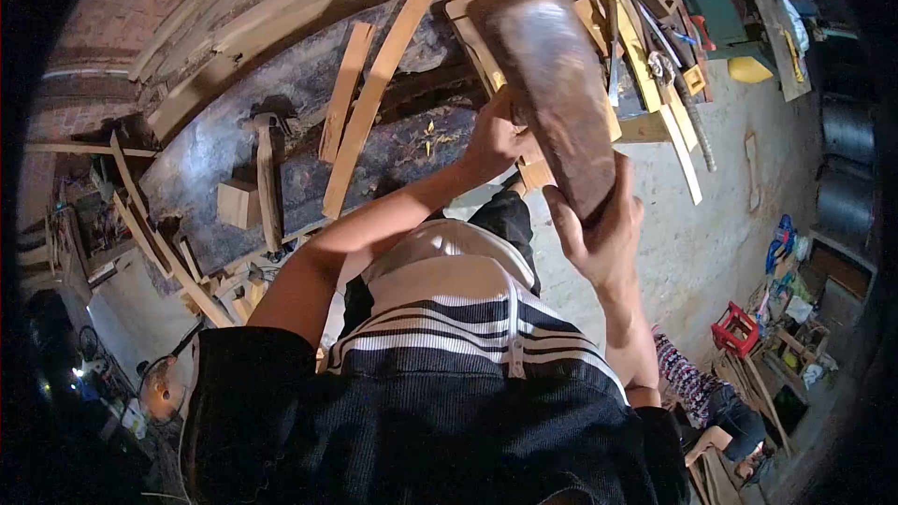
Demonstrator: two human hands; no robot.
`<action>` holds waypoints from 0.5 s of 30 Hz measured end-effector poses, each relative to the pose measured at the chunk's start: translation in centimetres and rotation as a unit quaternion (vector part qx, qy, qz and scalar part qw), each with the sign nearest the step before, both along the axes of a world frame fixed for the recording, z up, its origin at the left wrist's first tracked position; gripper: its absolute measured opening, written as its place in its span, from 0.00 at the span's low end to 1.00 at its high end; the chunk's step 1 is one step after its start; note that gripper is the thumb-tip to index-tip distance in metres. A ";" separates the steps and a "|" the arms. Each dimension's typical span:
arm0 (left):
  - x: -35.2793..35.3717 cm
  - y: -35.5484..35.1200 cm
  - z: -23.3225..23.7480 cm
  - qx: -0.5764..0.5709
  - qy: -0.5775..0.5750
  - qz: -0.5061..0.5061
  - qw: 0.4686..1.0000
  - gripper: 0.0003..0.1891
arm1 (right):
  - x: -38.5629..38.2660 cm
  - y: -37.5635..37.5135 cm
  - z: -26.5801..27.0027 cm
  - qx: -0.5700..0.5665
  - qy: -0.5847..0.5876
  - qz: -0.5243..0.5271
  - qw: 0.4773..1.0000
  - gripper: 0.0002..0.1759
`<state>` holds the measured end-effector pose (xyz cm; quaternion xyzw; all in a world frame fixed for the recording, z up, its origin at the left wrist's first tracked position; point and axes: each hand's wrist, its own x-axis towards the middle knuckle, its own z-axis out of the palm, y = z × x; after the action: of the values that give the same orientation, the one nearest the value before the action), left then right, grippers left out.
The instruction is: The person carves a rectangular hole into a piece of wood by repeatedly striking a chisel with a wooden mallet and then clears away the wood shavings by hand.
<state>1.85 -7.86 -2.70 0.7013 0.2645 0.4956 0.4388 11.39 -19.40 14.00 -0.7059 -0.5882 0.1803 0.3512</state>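
Behind the dark block, wooden strips

- Dark block: long, thick and brown, with a worn surface and a shiny, slightly blurred far end; tilted, its near end in the right hand, its far end raised over pale strips of wood.
- Pale piece of wood: light, with a squared end, at the left hand; partly hidden by the block, so its full length cannot be told.
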 end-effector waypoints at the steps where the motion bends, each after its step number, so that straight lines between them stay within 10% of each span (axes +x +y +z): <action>1: -0.2 -0.2 0.7 -0.043 0.000 -0.019 0.999 0.17 | 0.0 -0.1 -0.1 0.039 0.010 -0.003 0.999 0.30; 3: -0.2 -0.3 -0.2 -0.122 0.037 -0.106 0.986 0.19 | 0.9 0.0 -0.9 -0.155 -0.072 -0.030 0.985 0.26; 7: -0.1 2.9 -2.0 0.096 0.164 -0.208 0.959 0.16 | 1.4 -0.5 -0.9 -0.137 -0.042 -0.029 0.989 0.24; 12: -0.4 5.4 0.8 0.024 0.181 -0.280 0.943 0.13 | 1.8 -1.6 -2.3 -0.114 0.069 -0.109 0.985 0.25; 15: -1.3 5.5 -0.1 -0.339 -0.119 -0.234 0.903 0.03 | 2.1 -2.6 -2.2 -0.134 0.104 -0.171 0.971 0.25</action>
<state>0.60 -2.34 -2.76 0.4879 0.1909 0.3387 0.7815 13.52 -22.00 11.76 -0.8140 -0.3893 0.2671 0.3384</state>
